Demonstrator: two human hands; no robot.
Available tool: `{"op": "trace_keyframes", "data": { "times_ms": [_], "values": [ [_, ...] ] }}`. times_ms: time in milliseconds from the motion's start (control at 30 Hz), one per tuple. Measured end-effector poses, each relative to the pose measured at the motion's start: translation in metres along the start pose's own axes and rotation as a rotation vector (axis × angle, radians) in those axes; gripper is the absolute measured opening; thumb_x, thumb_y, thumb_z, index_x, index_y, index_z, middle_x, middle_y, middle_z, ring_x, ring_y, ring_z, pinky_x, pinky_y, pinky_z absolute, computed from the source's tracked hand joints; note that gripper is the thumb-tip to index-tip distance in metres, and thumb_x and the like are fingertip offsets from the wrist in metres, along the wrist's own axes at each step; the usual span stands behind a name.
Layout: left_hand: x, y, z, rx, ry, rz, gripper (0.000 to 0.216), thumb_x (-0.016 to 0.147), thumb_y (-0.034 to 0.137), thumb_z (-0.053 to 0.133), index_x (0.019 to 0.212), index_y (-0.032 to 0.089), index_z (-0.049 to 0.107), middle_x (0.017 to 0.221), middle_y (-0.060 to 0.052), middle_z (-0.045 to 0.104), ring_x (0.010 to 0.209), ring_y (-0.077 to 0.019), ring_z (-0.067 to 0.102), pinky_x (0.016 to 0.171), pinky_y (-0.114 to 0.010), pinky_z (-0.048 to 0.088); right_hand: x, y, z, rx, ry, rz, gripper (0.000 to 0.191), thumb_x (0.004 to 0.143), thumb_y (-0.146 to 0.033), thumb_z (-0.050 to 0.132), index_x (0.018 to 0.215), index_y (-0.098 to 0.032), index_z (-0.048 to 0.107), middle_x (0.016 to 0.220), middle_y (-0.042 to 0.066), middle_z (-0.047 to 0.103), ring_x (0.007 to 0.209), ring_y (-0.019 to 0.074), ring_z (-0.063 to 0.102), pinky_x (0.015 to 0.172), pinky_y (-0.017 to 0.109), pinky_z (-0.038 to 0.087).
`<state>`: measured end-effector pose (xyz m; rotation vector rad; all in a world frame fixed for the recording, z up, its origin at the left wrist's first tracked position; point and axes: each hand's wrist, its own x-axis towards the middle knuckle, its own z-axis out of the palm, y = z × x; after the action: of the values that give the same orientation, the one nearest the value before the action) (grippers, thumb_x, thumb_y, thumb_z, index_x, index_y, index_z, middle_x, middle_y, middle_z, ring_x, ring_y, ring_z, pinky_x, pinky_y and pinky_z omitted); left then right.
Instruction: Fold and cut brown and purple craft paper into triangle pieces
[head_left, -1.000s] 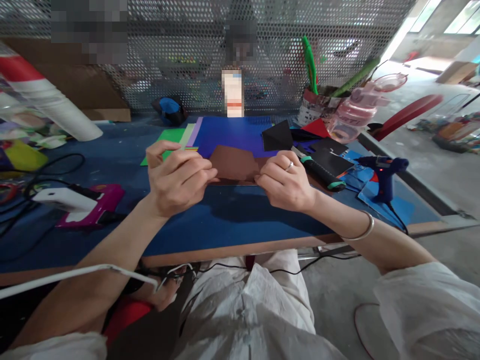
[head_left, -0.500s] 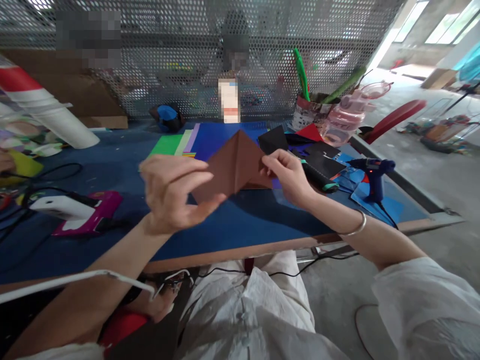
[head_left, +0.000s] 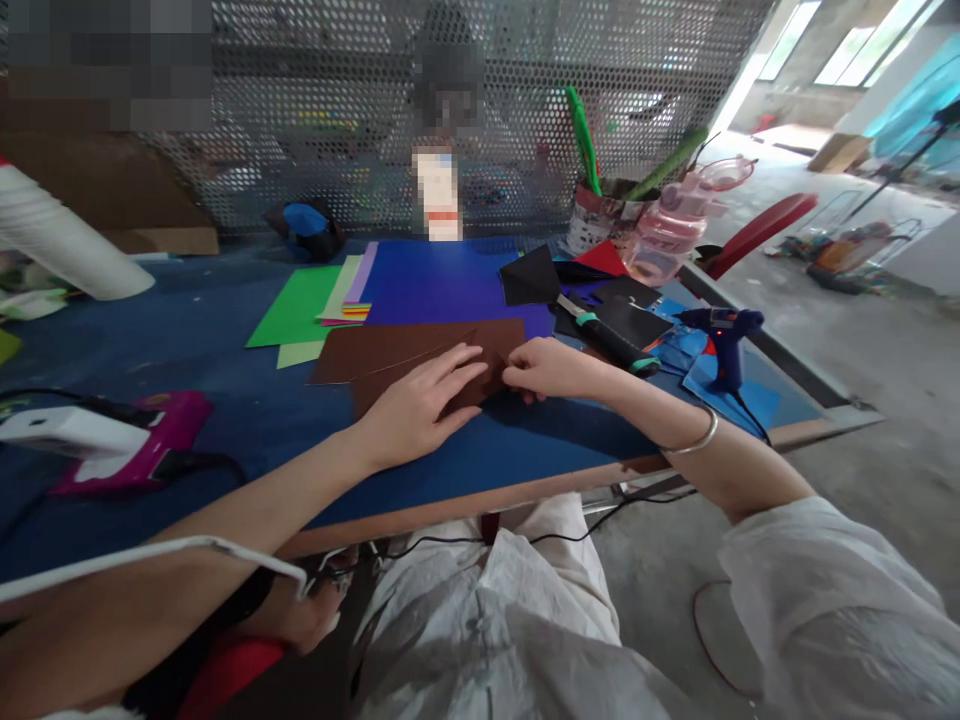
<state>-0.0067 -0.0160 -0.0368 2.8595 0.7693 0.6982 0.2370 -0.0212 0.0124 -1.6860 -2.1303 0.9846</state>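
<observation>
On folded brown paper with left fingers apart, right fingers bunched at its edge — bare surface nearside of both.

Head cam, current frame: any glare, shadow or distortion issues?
Head view: windows at upper right blown out; dark shadow on the blue table below the right hand; wide-angle stretch likely, as in the right sleeve; pixelated blocks at top left and top centre.

Wht shirt, wht pants, slvr bangle
</observation>
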Motion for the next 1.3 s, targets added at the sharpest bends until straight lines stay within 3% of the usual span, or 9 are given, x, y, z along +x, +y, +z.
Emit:
{"op": "trace_keyframes", "data": {
  "times_ms": [100,200,333,500,600,767,1000,1200,1300],
  "values": [
    [0.000,-0.003,0.003,-0.057,-0.050,-0.057,0.052,0.105,0.047,0.056,0.146,0.017,0.061,0.157,-0.018,0.059,0.151,-0.0341,0.052,0.124,-0.057,0.047,-0.008,0.003,-0.009,-0.264,0.071,0.040,0.040,0.097,-0.032,0.062,0.059,-0.022,0.059,0.061,0.000,0.069,0.061,0.0141,0.060,0.061,0.028,0.035],
    [-0.001,-0.008,0.003,-0.093,-0.019,-0.145,0.073,0.096,0.064,0.065,0.149,0.015,0.057,0.158,-0.020,0.058,0.154,-0.0383,0.048,0.126,-0.062,0.042,-0.012,0.012,-0.013,-0.313,0.249,0.011,0.039,0.101,-0.042,0.060,0.068,-0.021,0.064,0.069,0.002,0.071,0.067,0.0154,0.059,0.063,0.030,0.032],
    [0.000,-0.015,-0.002,-0.117,-0.035,-0.261,0.090,0.086,0.072,0.072,0.153,0.016,0.051,0.160,-0.021,0.055,0.156,-0.0409,0.044,0.127,-0.062,0.040,-0.002,0.034,-0.009,-0.212,0.438,-0.274,0.022,0.100,-0.034,0.059,0.089,-0.019,0.069,0.086,0.004,0.073,0.074,0.0157,0.058,0.070,0.029,0.038],
    [0.004,-0.021,-0.003,-0.116,-0.063,-0.310,0.087,0.083,0.063,0.077,0.150,0.013,0.052,0.158,-0.022,0.056,0.151,-0.0399,0.050,0.126,-0.059,0.040,0.024,0.042,0.004,-0.235,0.373,-0.634,0.023,0.105,-0.027,0.052,0.112,-0.015,0.070,0.115,0.013,0.074,0.105,0.0231,0.063,0.097,0.040,0.046],
    [0.006,-0.022,-0.004,-0.123,-0.063,-0.301,0.086,0.082,0.059,0.079,0.149,0.013,0.051,0.156,-0.022,0.057,0.146,-0.0389,0.054,0.125,-0.058,0.042,0.038,0.032,0.008,-0.371,0.248,-0.613,0.036,0.105,-0.037,0.059,0.133,-0.015,0.065,0.137,0.018,0.067,0.125,0.0305,0.058,0.107,0.050,0.045],
    [0.005,-0.024,-0.013,-0.139,0.020,-0.258,0.092,0.079,0.062,0.083,0.151,0.016,0.050,0.157,-0.020,0.055,0.148,-0.0378,0.052,0.125,-0.057,0.041,0.055,0.016,0.004,-0.513,0.020,-0.472,0.093,0.083,-0.064,0.082,0.156,-0.016,0.049,0.155,0.024,0.051,0.139,0.0419,0.046,0.112,0.064,0.041],
    [0.007,-0.022,-0.025,-0.095,0.416,-0.248,0.033,0.100,0.042,0.062,0.119,0.016,0.068,0.123,-0.013,0.075,0.120,-0.0263,0.070,0.107,-0.042,0.055,0.065,0.012,-0.007,-0.555,-0.034,-0.444,0.104,0.074,-0.071,0.086,0.156,-0.018,0.050,0.153,0.022,0.049,0.139,0.0432,0.045,0.115,0.063,0.040],
    [0.007,-0.014,-0.028,-0.215,0.489,-0.274,0.017,0.101,0.034,0.061,0.108,0.022,0.071,0.112,-0.009,0.075,0.104,-0.0222,0.071,0.097,-0.039,0.058,0.069,0.018,-0.005,-0.506,0.024,-0.448,0.085,0.068,-0.067,0.092,0.132,-0.019,0.063,0.128,0.016,0.060,0.122,0.0377,0.055,0.106,0.054,0.046],
    [0.006,-0.011,-0.030,-0.239,0.509,-0.265,0.014,0.100,0.031,0.061,0.106,0.022,0.072,0.108,-0.008,0.074,0.098,-0.0208,0.071,0.089,-0.036,0.059,0.070,0.023,-0.003,-0.456,0.050,-0.507,0.073,0.068,-0.065,0.093,0.115,-0.018,0.064,0.127,0.015,0.059,0.119,0.0338,0.056,0.108,0.050,0.044]
  ]
}}
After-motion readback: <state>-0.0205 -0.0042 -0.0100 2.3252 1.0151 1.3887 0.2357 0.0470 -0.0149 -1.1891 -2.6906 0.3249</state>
